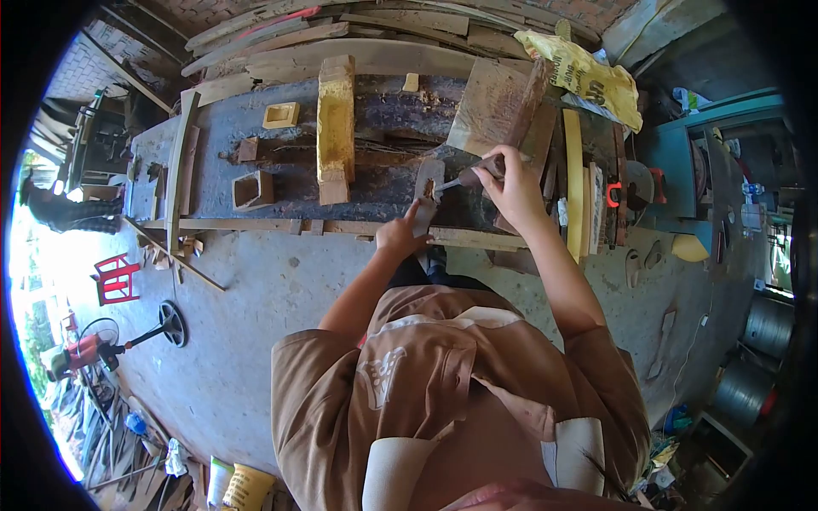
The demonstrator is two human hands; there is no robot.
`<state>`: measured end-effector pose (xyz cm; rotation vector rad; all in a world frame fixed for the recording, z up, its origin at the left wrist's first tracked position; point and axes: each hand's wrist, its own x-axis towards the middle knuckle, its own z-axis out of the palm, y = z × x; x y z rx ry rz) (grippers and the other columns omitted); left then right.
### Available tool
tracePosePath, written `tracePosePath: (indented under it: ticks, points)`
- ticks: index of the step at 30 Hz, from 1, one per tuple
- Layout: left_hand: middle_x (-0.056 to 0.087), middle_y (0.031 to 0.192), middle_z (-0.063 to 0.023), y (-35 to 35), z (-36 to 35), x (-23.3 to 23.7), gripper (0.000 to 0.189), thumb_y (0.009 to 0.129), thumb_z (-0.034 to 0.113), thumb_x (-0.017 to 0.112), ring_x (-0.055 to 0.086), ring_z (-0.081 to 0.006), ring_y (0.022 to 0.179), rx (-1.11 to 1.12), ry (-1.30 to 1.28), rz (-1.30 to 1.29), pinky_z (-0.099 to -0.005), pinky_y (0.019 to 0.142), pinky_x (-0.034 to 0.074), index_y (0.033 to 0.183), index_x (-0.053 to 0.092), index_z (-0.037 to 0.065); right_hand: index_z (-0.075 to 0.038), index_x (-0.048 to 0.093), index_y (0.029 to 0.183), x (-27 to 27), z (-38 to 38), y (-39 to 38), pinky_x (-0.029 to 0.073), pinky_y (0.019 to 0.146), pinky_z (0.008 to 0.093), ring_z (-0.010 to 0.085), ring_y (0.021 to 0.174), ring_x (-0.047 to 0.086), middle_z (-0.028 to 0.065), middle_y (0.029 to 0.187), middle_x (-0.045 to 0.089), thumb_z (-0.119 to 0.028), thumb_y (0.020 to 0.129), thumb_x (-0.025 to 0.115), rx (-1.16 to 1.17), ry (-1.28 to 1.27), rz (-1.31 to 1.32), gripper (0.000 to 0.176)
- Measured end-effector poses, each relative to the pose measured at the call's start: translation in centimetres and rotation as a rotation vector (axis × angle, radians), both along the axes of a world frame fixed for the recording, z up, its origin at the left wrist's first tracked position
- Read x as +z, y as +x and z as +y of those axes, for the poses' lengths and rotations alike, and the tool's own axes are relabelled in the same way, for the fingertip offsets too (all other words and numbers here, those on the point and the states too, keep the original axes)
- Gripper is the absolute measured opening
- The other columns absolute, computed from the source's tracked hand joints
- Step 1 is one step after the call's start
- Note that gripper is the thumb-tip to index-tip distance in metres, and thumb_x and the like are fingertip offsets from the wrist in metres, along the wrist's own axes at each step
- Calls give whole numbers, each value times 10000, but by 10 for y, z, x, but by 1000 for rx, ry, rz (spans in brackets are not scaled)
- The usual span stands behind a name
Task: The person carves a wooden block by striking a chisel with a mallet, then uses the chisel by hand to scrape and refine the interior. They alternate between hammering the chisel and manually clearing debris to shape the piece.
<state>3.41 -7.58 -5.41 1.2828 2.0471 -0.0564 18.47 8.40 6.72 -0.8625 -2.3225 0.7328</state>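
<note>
In the head view my right hand (pixel 514 183) is closed around the dark handle of a chisel (pixel 464 178). The chisel's blade points left, its tip at a small narrow piece of wood (pixel 424 217) with a rough, chipped hollow near its upper part. My left hand (pixel 400 236) grips the lower part of this wood at the bench's near edge, index finger stretched along it. My fingers partly cover the wood's lower end.
A dark, worn workbench (pixel 290 192) carries a thick yellowish wood block (pixel 336 128), small hollowed wood boxes (pixel 253 191) and a broad board (pixel 487 106). A yellow sack (pixel 588 72) lies at the back right. A red stool (pixel 116 279) and a standing fan (pixel 85 349) are left.
</note>
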Motion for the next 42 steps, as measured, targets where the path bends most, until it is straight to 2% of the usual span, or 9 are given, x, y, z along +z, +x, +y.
tracePosePath:
  ticks: [5, 11, 14, 17, 23, 26, 32, 34, 42]
  points:
    - [580, 1069, -156, -9, 53, 46, 633, 638, 330, 750, 560, -324, 986, 93, 1076, -46, -389, 847, 441, 1152, 507, 54, -91, 432, 972, 15, -10, -13, 471, 472, 374, 309, 593, 607, 108, 859, 611, -341, 784, 633, -10, 272, -142, 372]
    - [608, 830, -128, 11, 95, 87, 349, 662, 99, 671, 584, -184, 756, 164, 1087, -732, -294, 704, 456, 971, 535, 13, -62, 286, 1350, 27, -17, -17, 260, 1005, 517, 298, 1284, 308, 167, 1355, 360, -441, 840, 515, 17, 352, -295, 676]
    - [597, 785, -98, 6, 96, 88, 300, 684, 98, 665, 546, -133, 732, 119, 937, -682, -282, 695, 447, 938, 530, 12, -63, 444, 1241, 20, 13, -10, 350, 939, 458, 348, 1133, 464, 214, 1226, 473, -429, 857, 504, -183, 65, 49, 534]
    - [584, 751, -69, 4, 95, 88, 253, 704, 101, 657, 527, -113, 707, 109, 936, -777, -269, 681, 441, 902, 525, 14, -19, 617, 865, 12, 40, 13, 472, 688, 391, 319, 749, 606, 147, 799, 625, -485, 831, 519, -586, -182, -169, 478]
    - [572, 755, -50, 4, 101, 85, 240, 703, 100, 658, 518, -98, 714, 133, 824, -844, -265, 679, 439, 885, 523, 22, -12, 611, 836, -67, 59, 19, 498, 642, 319, 207, 740, 640, 127, 728, 634, -500, 781, 604, -436, -932, -142, 491]
    - [569, 776, -49, 5, 108, 81, 258, 694, 100, 663, 517, -103, 735, 41, 908, -796, -266, 691, 438, 897, 523, 23, 9, 588, 915, -79, 43, -2, 508, 571, 339, 219, 713, 646, 119, 711, 607, -348, 779, 651, -236, -1472, 722, 387]
    - [577, 816, -78, 11, 116, 81, 331, 682, 122, 675, 520, -138, 759, 44, 857, -709, -282, 733, 436, 964, 534, 18, 16, 533, 993, -83, 61, 43, 456, 484, 323, 191, 565, 594, 87, 661, 566, -207, 763, 623, -334, -1152, 324, 333]
    - [579, 822, -89, 13, 118, 83, 341, 685, 128, 674, 523, -148, 755, 45, 863, -705, -288, 735, 437, 975, 534, 15, 16, 533, 959, -102, 53, 77, 400, 403, 301, 159, 445, 521, 54, 594, 530, -241, 772, 639, -403, -622, 168, 335]
    - [559, 819, -57, 22, 129, 85, 347, 700, 127, 683, 497, -128, 766, 22, 873, -665, -275, 743, 426, 985, 524, 10, -15, 452, 981, -3, -32, 156, 378, 391, 240, 98, 426, 467, 33, 618, 494, -228, 850, 569, -216, -768, 390, 276]
